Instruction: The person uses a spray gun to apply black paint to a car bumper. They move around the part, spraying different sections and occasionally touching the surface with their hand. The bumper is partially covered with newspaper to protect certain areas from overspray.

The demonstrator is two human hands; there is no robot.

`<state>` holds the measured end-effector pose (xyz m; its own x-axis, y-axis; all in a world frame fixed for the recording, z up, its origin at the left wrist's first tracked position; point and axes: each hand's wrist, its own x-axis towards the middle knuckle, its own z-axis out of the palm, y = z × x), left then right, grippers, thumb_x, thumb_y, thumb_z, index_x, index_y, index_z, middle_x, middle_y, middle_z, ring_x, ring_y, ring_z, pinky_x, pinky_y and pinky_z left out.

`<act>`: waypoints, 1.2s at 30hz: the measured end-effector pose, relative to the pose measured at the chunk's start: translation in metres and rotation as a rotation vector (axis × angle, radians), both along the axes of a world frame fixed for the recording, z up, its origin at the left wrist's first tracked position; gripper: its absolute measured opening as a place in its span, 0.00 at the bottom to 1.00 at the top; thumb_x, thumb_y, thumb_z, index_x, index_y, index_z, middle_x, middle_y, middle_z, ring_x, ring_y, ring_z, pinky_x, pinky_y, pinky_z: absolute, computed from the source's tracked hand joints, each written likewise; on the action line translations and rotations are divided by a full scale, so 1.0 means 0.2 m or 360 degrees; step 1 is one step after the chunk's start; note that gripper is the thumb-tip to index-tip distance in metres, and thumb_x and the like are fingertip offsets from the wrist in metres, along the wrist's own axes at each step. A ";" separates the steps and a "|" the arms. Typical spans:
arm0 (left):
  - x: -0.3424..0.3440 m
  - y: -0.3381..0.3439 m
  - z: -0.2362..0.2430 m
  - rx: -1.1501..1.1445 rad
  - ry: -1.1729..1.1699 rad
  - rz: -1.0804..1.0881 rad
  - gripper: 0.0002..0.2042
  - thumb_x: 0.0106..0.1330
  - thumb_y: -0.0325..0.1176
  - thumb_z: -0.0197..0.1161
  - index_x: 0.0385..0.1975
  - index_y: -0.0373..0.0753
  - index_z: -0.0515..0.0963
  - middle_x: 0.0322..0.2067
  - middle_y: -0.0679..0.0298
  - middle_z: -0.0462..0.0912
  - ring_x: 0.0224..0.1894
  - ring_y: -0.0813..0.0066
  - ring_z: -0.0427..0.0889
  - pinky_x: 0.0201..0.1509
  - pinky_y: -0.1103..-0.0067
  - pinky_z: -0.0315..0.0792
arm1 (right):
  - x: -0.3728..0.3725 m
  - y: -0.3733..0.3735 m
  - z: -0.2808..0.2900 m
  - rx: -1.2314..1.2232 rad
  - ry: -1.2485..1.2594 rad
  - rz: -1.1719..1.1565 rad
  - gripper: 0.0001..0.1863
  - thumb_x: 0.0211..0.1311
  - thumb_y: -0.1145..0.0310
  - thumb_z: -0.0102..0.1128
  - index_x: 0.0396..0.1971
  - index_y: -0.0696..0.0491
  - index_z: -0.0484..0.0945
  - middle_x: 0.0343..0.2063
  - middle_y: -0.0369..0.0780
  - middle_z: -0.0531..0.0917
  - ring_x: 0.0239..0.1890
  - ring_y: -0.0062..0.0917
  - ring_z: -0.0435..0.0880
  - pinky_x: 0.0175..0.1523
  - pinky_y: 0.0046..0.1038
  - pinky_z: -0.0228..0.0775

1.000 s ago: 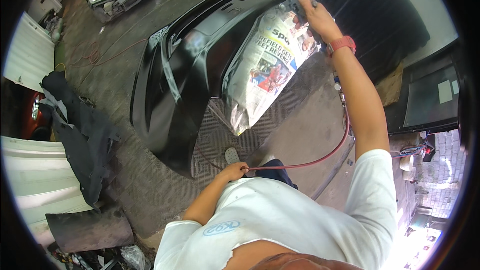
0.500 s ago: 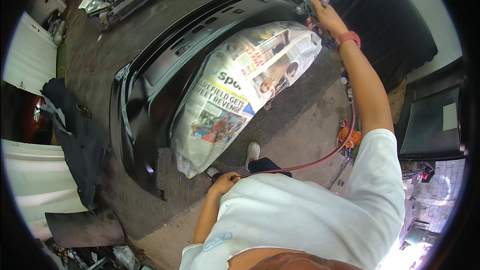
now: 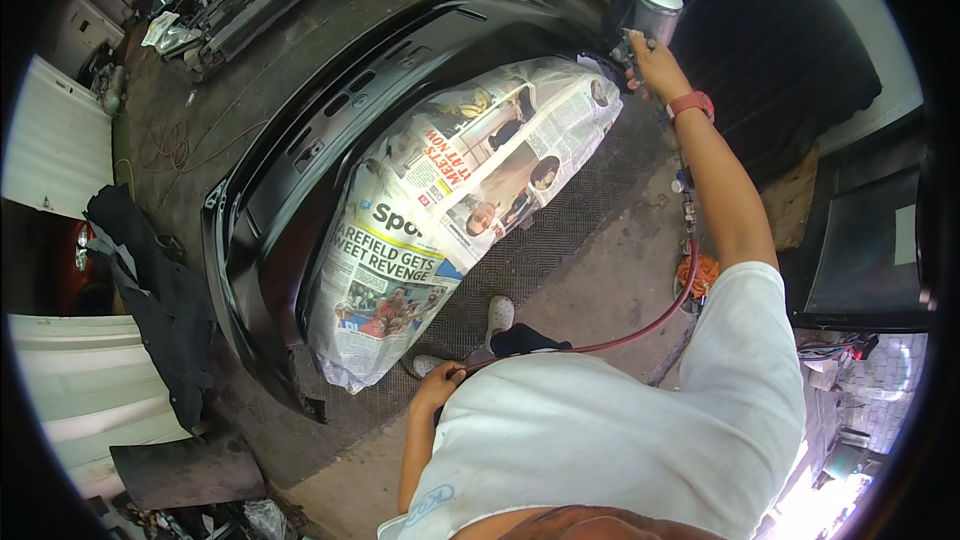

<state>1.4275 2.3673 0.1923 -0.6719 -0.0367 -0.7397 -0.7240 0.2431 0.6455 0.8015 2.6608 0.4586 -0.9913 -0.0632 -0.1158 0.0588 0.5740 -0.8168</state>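
Holding cup-fed spray gun [image 3: 658,16] near far right end of black car panel [image 3: 268,202] — clamping fingers of right hand [image 3: 656,67] on it; gripping red hose [image 3: 645,331] with left hand [image 3: 437,388], clear of newspaper masking [image 3: 455,180] — ideally aiming squarely, pacing evenly.

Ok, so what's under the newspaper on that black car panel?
The newspaper covers whatever lies directly beneath, so that can't be seen. Only its surroundings show: the black car panel along its upper left, dark patterned flooring along its lower right.
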 end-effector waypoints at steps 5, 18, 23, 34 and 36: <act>0.04 -0.01 -0.04 0.0102 -0.0043 0.0074 0.15 0.76 0.40 0.66 0.53 0.35 0.85 0.47 0.58 0.90 0.49 0.69 0.86 0.57 0.71 0.77 | 0.21 -0.20 0.10 -0.0150 -0.0030 0.0334 0.33 0.81 0.40 0.47 0.50 0.59 0.82 0.26 0.40 0.84 0.20 0.22 0.83 0.19 0.26 0.72; 0.14 0.13 -0.16 0.0115 0.0051 0.0184 0.15 0.73 0.38 0.69 0.52 0.36 0.86 0.46 0.56 0.90 0.47 0.67 0.87 0.55 0.71 0.78 | 0.81 -0.90 0.45 -0.0283 -0.0055 0.1293 0.31 0.82 0.41 0.47 0.47 0.57 0.83 0.25 0.37 0.85 0.24 0.17 0.84 0.18 0.23 0.72; 0.22 0.19 -0.10 0.0066 0.0055 0.0239 0.15 0.72 0.38 0.69 0.52 0.37 0.86 0.47 0.54 0.90 0.49 0.63 0.88 0.56 0.68 0.78 | 0.98 -1.02 0.51 -0.0313 -0.0288 0.1552 0.36 0.81 0.36 0.46 0.41 0.59 0.83 0.28 0.38 0.87 0.23 0.17 0.81 0.19 0.23 0.72; 0.40 0.21 -0.12 0.0062 0.0147 0.0289 0.13 0.74 0.39 0.68 0.51 0.39 0.86 0.47 0.58 0.91 0.50 0.66 0.87 0.59 0.70 0.77 | 1.14 -1.15 0.50 0.0068 0.0028 0.1223 0.32 0.82 0.39 0.43 0.48 0.54 0.83 0.26 0.34 0.85 0.23 0.15 0.78 0.22 0.22 0.68; 0.48 0.21 -0.12 0.0045 0.0120 0.0318 0.13 0.74 0.39 0.69 0.51 0.39 0.86 0.47 0.58 0.91 0.51 0.65 0.87 0.59 0.70 0.77 | 1.31 -1.21 0.50 0.0072 0.0016 0.1307 0.31 0.82 0.39 0.45 0.48 0.54 0.83 0.26 0.34 0.85 0.24 0.15 0.79 0.22 0.22 0.69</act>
<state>1.5238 2.4095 0.1693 -0.7068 -0.1549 -0.6903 -0.7054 0.0805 0.7042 1.0642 2.4197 0.5595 -0.6325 -0.7641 -0.1270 -0.4014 0.4635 -0.7899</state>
